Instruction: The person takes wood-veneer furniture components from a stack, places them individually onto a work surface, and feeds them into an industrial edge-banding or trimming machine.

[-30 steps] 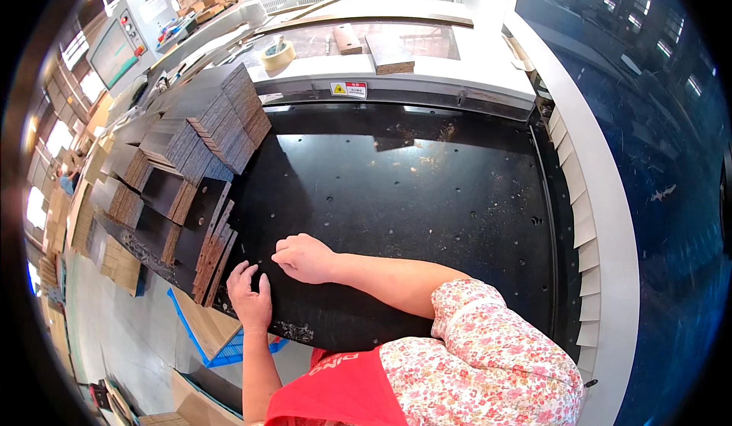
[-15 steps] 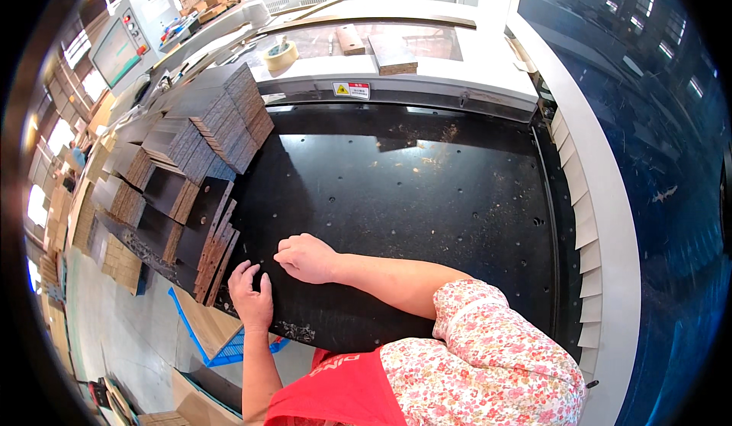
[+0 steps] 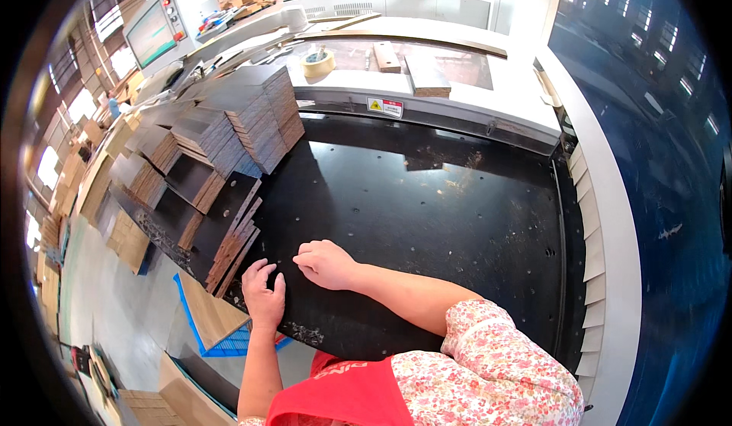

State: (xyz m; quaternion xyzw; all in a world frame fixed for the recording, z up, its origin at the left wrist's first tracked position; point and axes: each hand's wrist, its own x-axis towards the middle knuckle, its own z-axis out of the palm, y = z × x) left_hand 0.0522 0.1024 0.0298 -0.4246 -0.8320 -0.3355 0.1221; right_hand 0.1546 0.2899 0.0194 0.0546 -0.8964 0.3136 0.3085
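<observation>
Over the near left edge of the black work table (image 3: 427,235), my left hand (image 3: 264,294) has its fingers bent and thumb apart, with nothing seen in it. Just right of it, my right hand (image 3: 325,264) is curled into a loose fist above the tabletop. Nothing sticks out of that fist, though its palm side is hidden. Beside my left hand lie several narrow dark strips (image 3: 232,254) with brown edges, stacked unevenly. Behind them stand piles of dark-faced boards (image 3: 267,117) with rough, light brown cut edges.
Wood dust lies on the table's far part. Beyond it, a white ledge carries a tape roll (image 3: 318,64), a small wood block (image 3: 386,57) and a dark board (image 3: 427,75). A blue panel (image 3: 633,197) rises at right. Below left, a blue pallet (image 3: 229,344) bears a wooden board.
The whole view has shifted, so the table and board piles sit further right and lower in the picture. Both hands keep nearly the same pose and place beside the strips.
</observation>
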